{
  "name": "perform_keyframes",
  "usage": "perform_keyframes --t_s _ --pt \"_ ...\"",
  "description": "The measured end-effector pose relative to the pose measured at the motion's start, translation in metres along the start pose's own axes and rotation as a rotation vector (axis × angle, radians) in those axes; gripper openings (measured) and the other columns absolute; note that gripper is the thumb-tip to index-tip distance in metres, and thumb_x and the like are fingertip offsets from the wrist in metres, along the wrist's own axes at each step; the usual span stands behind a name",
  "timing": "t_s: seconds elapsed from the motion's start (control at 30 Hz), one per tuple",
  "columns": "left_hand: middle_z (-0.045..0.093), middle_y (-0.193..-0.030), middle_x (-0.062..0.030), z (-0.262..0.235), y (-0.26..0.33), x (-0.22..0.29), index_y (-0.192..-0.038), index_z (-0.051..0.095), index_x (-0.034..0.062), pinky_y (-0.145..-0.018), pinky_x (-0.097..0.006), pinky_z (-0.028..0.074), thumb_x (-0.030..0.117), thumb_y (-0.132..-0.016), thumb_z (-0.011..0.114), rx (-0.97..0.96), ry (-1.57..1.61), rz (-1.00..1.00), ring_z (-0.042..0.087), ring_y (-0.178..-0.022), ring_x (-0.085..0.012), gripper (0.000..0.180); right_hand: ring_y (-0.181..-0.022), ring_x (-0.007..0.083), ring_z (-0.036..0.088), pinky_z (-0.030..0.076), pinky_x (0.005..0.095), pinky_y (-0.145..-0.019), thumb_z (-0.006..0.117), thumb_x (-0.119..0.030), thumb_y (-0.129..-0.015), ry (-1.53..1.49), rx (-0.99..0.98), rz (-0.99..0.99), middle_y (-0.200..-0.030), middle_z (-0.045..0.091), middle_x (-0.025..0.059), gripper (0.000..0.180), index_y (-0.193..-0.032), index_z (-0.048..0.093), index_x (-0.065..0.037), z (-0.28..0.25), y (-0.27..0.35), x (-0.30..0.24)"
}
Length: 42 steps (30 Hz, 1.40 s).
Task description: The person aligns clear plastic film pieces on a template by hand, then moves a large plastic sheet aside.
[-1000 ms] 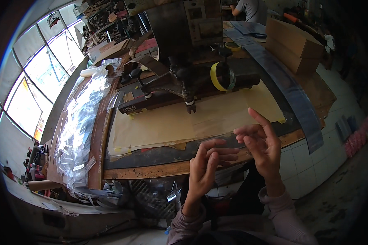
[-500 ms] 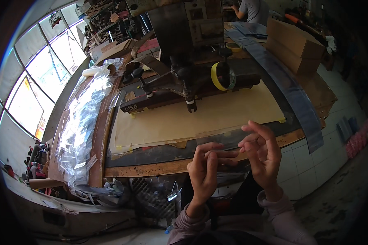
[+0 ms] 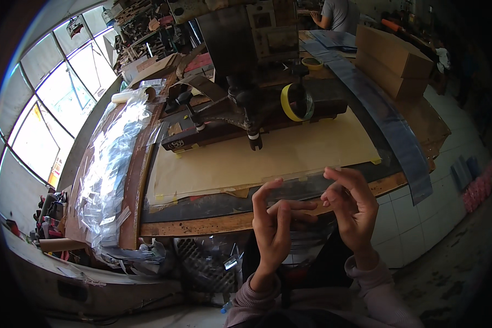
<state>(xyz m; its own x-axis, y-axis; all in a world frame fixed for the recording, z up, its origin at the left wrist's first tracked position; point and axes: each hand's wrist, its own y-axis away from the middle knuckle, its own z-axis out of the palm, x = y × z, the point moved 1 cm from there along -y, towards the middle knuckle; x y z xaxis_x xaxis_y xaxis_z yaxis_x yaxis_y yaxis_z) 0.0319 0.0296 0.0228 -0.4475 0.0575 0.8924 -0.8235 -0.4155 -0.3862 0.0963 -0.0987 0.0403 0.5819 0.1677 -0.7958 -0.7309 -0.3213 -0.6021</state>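
Note:
Both my hands are raised in front of the bench's near edge, fingers curled and turned towards each other. Between them a faint, see-through piece of clear plastic point(image 3: 306, 185) shows; its outline is hard to make out. My left hand point(image 3: 272, 229) has the thumb against the bent middle fingers, while its index finger arches up and away. My right hand point(image 3: 355, 210) pinches with thumb and curled fingers at the plastic's right side. Beyond the hands, a large cream paper sheet point(image 3: 246, 164) lies on the dark press bed point(image 3: 213, 210), held by bits of yellow tape.
A dark press head point(image 3: 229, 49) overhangs the bed, with a yellow tape roll point(image 3: 295, 103) hanging on it. Clear plastic strips point(image 3: 112, 164) are heaped at left. A bluish plastic strip point(image 3: 388, 123) and cardboard box point(image 3: 391, 60) stand right. Another person point(image 3: 339, 15) works far back.
My left index finger has lifted and arched upward, away from the thumb. My right index fingertip has dipped slightly. The press and paper have stayed put.

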Motion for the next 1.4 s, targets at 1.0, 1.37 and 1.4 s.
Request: perform_keyframes --t_s 1.0,1.37,1.4 --pt "0.065 -0.105 -0.0187 -0.015 0.019 -0.048 -0.14 0.031 0.0016 -0.084 -0.031 0.055 -0.004 -0.093 0.049 -0.061 -0.215 -0.377 0.066 -0.095 -0.0222 0.051 -0.113 0.0267 0.053 0.042 0.0404 -0.093 0.06 -0.011 -0.085 1.009 -0.307 -0.145 -0.113 0.058 0.0127 0.024 -0.107 0.06 -0.001 0.004 -0.048 0.115" --pt "0.062 -0.109 -0.0181 -0.008 0.026 -0.043 -0.147 0.012 0.0057 -0.084 -0.03 0.052 -0.004 -0.09 0.054 -0.007 -0.049 -0.366 0.064 -0.097 -0.0201 0.072 -0.118 0.0323 0.05 0.039 0.0413 -0.097 0.062 -0.011 -0.083 0.908 -0.276 -0.099 -0.125 0.053 0.0162 0.041 -0.122 0.049 -0.004 0.003 -0.043 0.111" --pt "0.062 -0.108 -0.0179 -0.007 0.027 -0.041 -0.147 0.012 0.0053 -0.086 -0.029 0.051 -0.005 -0.089 0.055 -0.002 -0.056 -0.377 0.064 -0.097 -0.0196 0.073 -0.118 0.0321 0.05 0.038 0.0416 -0.098 0.064 -0.011 -0.082 0.832 -0.27 -0.048 -0.126 0.053 0.0162 0.044 -0.123 0.048 -0.004 0.002 -0.043 0.111"
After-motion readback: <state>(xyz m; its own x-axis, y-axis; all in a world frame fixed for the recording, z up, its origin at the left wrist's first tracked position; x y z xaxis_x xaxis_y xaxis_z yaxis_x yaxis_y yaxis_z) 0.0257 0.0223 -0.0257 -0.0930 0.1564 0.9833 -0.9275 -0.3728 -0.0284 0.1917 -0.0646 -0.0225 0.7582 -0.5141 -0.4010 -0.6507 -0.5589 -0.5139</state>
